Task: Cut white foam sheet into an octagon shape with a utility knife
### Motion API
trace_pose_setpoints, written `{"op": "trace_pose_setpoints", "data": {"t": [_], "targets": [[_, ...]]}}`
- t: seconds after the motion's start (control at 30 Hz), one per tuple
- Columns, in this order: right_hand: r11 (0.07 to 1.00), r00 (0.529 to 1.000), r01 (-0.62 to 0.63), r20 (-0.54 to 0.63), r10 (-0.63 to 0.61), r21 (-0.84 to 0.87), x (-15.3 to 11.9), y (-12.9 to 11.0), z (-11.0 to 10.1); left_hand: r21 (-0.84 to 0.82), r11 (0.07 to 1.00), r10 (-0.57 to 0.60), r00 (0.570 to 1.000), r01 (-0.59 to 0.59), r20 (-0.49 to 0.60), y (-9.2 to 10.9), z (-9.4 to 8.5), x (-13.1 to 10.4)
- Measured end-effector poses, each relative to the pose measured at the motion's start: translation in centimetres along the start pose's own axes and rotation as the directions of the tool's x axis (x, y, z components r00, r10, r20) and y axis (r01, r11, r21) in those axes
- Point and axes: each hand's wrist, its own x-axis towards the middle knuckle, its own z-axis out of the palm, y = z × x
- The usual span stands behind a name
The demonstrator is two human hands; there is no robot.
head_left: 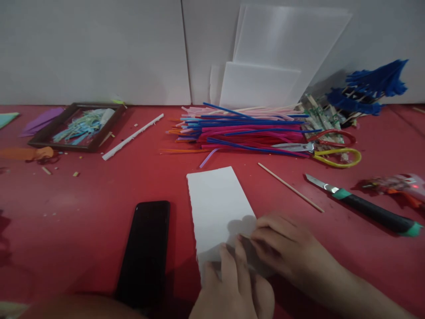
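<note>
While the left hand (235, 281) reaches in from the near edge with its fingers bent and their tips set down on a white rectangular board (215, 199), the right hand (288, 243) comes over that board's right edge, thumb and fingers drawn narrowly together close to the left fingertips. Something small and thin seems to show at the right fingertips, but it is too small and shadowed to tell whether it is pinched; whether the left hand grips the board or only rests on it cannot be told either. The board lies flat on the red tabletop (99, 186), its left edge ragged, with a black smartphone (144, 248) near it on the left. Beyond its far end is a heap of coloured pipe cleaners (245, 130), and scissors (310, 146) with one red and one yellow handle loop lie across the heap's right end. A thin wooden stick (291, 188) lies slantwise to the right of the board, and farther right is a utility knife (365, 207) with its blade out. At the back left, a brown frame (109, 127) surrounds pale shredded strips (81, 126), with a white rod (133, 137) lying to its right.
</note>
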Motion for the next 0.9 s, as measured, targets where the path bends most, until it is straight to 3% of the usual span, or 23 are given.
{"op": "trace_pose_setpoints", "data": {"t": [0.27, 0.4, 0.5, 0.63, 0.9], "targets": [[0.978, 0.995, 0.097, 0.045, -0.09, -0.184, -0.8, -0.3, 0.5, -0.001, 0.997, -0.072, 0.996, 0.072, 0.052, 0.7, 0.7, -0.8], [0.972, 0.993, 0.119, 0.025, -0.117, -0.203, -0.6, -0.3, 0.4, 0.024, 0.999, 0.034, 0.999, -0.034, -0.01, 0.1, 0.0, 0.2], [0.984, 0.997, 0.074, 0.007, -0.074, -0.16, -0.3, -0.4, 0.3, 0.067, 0.991, 0.121, 0.991, -0.117, -0.05, -0.5, -0.9, 1.2], [0.997, 1.0, 0.007, 0.008, -0.006, -0.08, -0.1, -0.3, 0.2, 0.092, 0.989, 0.125, 0.99, -0.118, -0.07, -0.8, -1.7, 2.0], [0.999, 0.999, -0.026, 0.044, 0.028, -0.047, -0.2, 0.0, 0.0, 0.058, 0.992, 0.109, 0.994, -0.108, -0.014, -0.6, -1.1, 1.4]]}}
